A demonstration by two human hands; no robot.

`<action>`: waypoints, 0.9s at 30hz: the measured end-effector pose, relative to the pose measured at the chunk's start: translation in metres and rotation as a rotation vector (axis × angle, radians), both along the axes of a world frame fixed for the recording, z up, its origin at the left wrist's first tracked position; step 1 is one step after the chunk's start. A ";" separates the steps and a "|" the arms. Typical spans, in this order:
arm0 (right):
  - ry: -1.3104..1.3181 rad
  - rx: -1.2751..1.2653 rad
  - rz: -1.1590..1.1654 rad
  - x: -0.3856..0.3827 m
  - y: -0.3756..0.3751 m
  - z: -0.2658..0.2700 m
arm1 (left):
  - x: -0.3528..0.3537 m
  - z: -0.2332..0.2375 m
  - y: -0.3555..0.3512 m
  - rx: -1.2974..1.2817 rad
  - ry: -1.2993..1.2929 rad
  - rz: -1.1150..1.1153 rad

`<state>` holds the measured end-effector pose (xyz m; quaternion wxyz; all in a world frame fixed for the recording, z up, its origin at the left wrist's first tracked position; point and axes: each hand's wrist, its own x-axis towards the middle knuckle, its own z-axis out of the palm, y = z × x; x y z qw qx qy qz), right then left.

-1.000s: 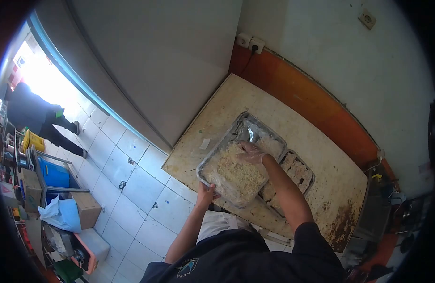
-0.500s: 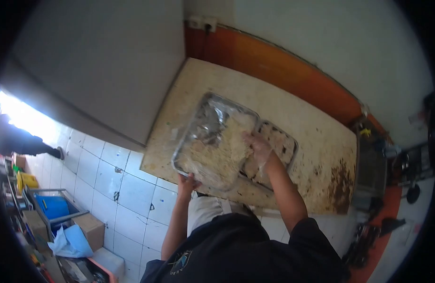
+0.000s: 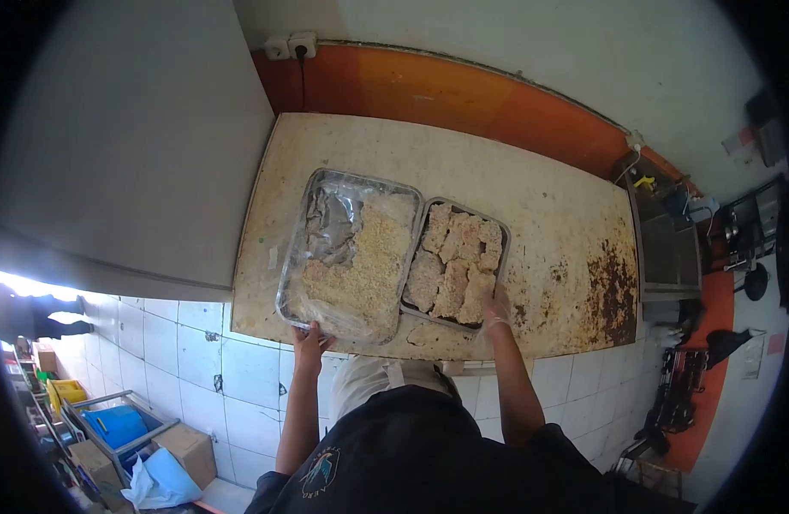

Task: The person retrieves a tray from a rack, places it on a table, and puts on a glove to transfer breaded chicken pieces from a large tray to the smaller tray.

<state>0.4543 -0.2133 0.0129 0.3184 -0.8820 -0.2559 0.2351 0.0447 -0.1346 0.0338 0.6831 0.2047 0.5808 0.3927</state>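
A large metal tray (image 3: 283,291) lined with clear plastic holds yellowish breadcrumbs (image 3: 364,278) and, at its far left, flat greyish raw pieces (image 3: 330,227). My left hand (image 3: 310,338) is closed on this tray's near left corner. Right beside it sits a smaller dark tray (image 3: 503,257) with several crumb-coated meat pieces laid close together. My right hand (image 3: 497,313), in a clear plastic glove, is at the smaller tray's near right corner. Its fingers are closed on the edge of a breaded meat piece (image 3: 477,293); the fingertips are partly hidden.
Both trays rest on a worn, stained wooden table (image 3: 565,240) against the wall. A tall grey panel (image 3: 154,154) borders its left side. Boxes (image 3: 184,454) and a blue container (image 3: 116,426) stand on the floor at left. Another person's legs (image 3: 60,317) show at far left.
My right hand has moved from the crumbs in the large tray to the near right of the smaller tray. My left hand stays on the large tray's corner. The view has turned.
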 end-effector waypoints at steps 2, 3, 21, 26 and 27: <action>-0.244 -0.208 0.094 -0.010 0.005 0.019 | 0.001 0.001 0.000 -0.009 0.000 0.007; -0.239 -0.207 0.096 -0.009 0.004 0.016 | 0.001 0.001 -0.002 -0.024 -0.004 0.023; -0.132 -0.319 1.528 -0.250 0.263 0.029 | 0.002 -0.016 -0.005 0.013 0.020 0.085; 0.196 -0.520 1.446 -0.256 0.258 0.065 | 0.004 -0.014 0.000 0.001 0.000 0.090; 0.134 -0.486 1.499 -0.257 0.255 0.052 | 0.003 -0.014 0.001 -0.024 -0.004 0.074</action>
